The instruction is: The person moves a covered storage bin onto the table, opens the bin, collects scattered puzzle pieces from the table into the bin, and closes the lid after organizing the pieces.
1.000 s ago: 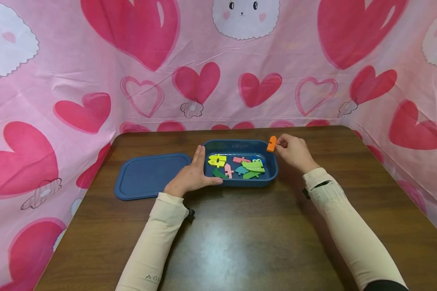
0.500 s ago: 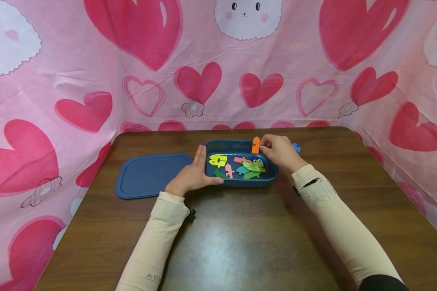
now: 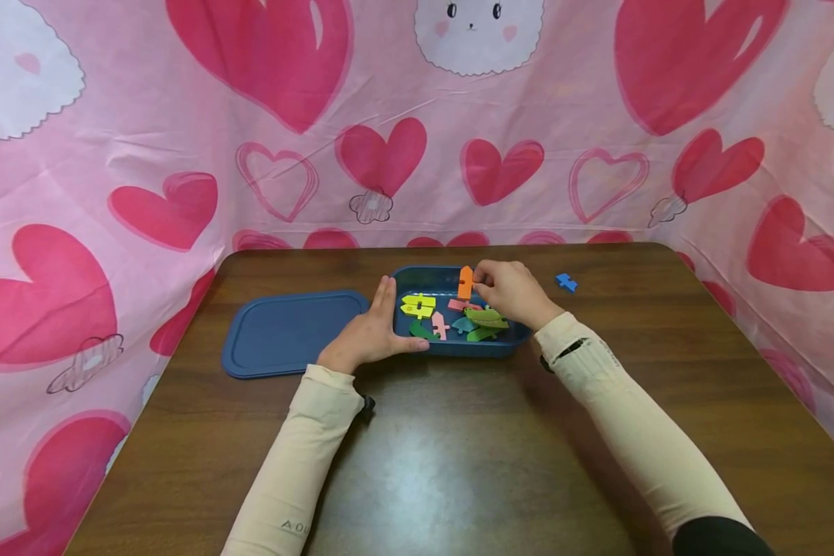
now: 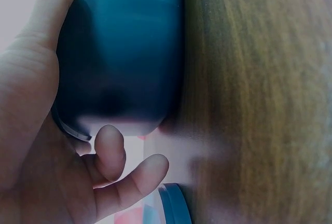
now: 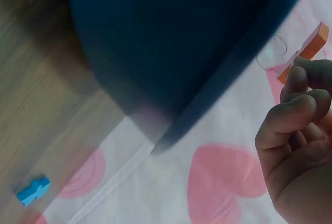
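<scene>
My right hand [image 3: 514, 292] pinches an orange puzzle piece [image 3: 466, 283], pointed at the top and notched at the side, and holds it upright over the back of a dark blue box [image 3: 459, 350]. Straight fingers of my left hand [image 3: 367, 333] rest against the box's left end, the thumb along its front rim. Inside lie yellow pieces [image 3: 418, 306], pink pieces [image 3: 440, 327], a dark green piece [image 3: 422, 332] and a green crocodile-face piece [image 3: 485, 320]. The right wrist view shows the orange piece [image 5: 307, 52] between thumb and fingertip.
A flat blue lid [image 3: 288, 336] lies on the wooden table [image 3: 417, 455] left of the box. To the right, near the back edge, sits a blue puzzle piece [image 3: 566, 282]. Heart-patterned pink cloth [image 3: 500, 100] hangs behind and at both sides.
My right hand has carried the orange puzzle piece leftward from the box's right corner to over its back middle, uncovering the blue piece on the table. My left hand stays put.
</scene>
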Tool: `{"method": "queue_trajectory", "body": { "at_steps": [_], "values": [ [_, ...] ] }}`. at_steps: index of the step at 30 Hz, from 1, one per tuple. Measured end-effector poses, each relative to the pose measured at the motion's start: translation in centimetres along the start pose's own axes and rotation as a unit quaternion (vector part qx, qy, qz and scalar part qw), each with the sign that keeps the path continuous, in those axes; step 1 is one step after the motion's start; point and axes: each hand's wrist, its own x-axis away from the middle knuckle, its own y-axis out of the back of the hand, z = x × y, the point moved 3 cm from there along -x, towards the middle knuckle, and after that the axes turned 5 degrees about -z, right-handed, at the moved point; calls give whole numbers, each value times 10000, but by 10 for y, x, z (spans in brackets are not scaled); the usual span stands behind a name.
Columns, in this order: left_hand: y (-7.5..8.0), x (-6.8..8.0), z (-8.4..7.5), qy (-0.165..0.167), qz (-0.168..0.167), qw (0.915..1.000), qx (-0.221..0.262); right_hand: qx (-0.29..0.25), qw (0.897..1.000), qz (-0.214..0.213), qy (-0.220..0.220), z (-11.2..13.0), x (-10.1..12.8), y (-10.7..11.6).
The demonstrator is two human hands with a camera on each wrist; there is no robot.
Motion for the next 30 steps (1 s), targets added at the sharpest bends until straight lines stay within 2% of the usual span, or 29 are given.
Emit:
{"method": "queue_trajectory", "body": {
  "at_steps": [9,18,25,30],
  "values": [
    [-1,0,2,-28,-25,10000,-25,149,9993,215,261,9,-8,-19],
    [0,-1,1,-44,-28,10000,-37,356,9982,480,-33,6,-16,-34],
    [1,-1,0,-81,-45,9999,-87,405,9986,340,-14,1,-18,-42],
    [1,0,0,-61,-32,9999,-79,588,9981,184,-83,-4,-16,-37]
  ]
}}
